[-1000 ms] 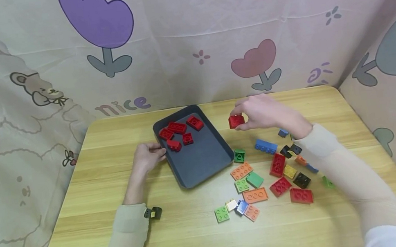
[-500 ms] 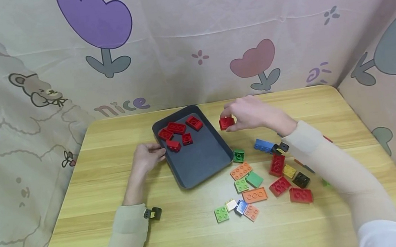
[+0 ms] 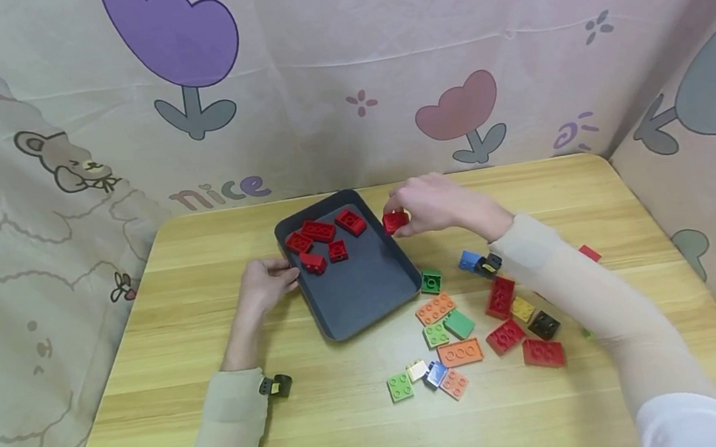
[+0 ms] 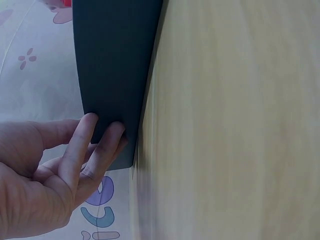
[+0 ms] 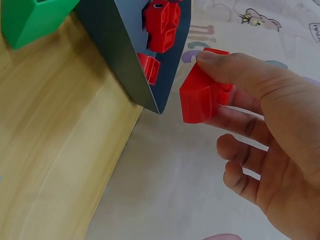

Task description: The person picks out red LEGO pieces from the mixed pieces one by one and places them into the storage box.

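My right hand (image 3: 432,203) pinches a red toy brick (image 3: 395,222) between thumb and fingers, above the right side of the dark grey tray (image 3: 373,289). In the right wrist view, the held brick (image 5: 197,97) has a slanted face; the ring and little fingers curl free of it. At the tray's left edge, my left hand (image 3: 265,283) holds the rim. The left wrist view shows fingertips (image 4: 115,129) against the tray's outer wall (image 4: 117,65), the thumb partly hidden. Several red bricks (image 3: 319,230) lie in the tray's far left part.
Right of the tray, loose bricks lie scattered: a dark green brick (image 3: 431,281) by the tray corner, orange bricks (image 3: 460,352), red bricks (image 3: 506,338), a yellow brick (image 3: 523,309) and a black brick (image 3: 544,325). A printed curtain (image 3: 332,122) hangs behind the wooden table (image 3: 330,435).
My right hand has moved left with the red brick, from right of the tray to its right rim. The left hand and tray stay in place.
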`<state>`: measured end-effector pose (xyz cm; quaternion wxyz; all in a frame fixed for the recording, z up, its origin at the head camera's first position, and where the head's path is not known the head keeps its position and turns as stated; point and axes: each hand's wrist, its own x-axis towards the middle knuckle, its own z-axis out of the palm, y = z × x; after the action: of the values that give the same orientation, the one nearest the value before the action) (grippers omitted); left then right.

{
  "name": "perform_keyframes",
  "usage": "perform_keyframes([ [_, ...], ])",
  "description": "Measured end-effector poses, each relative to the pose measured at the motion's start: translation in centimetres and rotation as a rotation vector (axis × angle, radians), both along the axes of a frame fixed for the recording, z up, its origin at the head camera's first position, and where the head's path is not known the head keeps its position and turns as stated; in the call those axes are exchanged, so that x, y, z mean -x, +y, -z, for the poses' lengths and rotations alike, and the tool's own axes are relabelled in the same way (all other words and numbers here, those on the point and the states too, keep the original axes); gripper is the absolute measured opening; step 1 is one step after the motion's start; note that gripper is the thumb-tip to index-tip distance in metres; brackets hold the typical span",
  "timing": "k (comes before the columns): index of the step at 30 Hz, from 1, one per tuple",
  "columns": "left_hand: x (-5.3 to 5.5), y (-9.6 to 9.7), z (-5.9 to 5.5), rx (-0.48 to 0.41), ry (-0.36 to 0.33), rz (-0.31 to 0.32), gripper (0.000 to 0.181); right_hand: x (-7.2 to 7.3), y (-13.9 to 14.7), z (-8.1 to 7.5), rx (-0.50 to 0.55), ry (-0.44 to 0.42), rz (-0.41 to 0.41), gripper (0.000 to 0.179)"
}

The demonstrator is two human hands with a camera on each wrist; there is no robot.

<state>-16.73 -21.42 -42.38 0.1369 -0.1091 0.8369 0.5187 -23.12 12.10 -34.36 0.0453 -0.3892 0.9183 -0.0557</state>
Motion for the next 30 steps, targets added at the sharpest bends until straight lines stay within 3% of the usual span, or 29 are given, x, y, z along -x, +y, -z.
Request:
perform_keyframes([
  [8,0.0,0.0,0.0,0.017,0.004,0.005,0.038,0.6,-2.2,0.5,-0.055,-0.001,-0.012,0.038],
  [15,0.0,0.0,0.0,0.016,0.005,0.008,0.038,1.2,-4.2,2.0,-0.11,-0.003,-0.026,0.043],
  [23,0.1,-0.1,0.0,0.009,-0.004,0.004,0.039,2.1,-5.8,3.5,-0.19,0.011,-0.053,0.035],
  [30,0.0,0.0,0.0,0.005,0.009,0.003,0.039,1.9,-6.8,4.1,-0.264,0.077,-0.088,0.028],
])
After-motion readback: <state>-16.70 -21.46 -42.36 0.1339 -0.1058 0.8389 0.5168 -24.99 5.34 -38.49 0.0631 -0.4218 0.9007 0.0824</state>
